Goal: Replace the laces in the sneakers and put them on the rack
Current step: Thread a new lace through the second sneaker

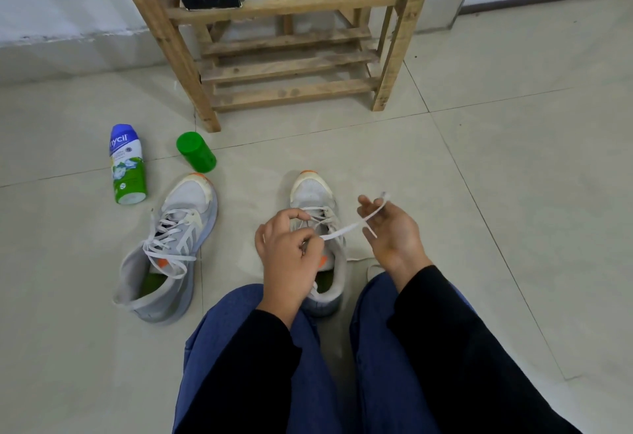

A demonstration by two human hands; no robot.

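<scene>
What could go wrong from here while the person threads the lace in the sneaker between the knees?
1. The right hand holds the lace only near its tip; a hard pull may slip it free while the left hand pinches at the eyelets.
2. The other sneaker has loose lace ends that could snag when lifted to the rack.
3. The bottle and green cap sit close beside it and might be knocked.

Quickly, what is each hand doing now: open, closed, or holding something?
Left hand: closed, pinching the white lace over the sneaker.
Right hand: fingers curled round the free end of the same lace.
</scene>
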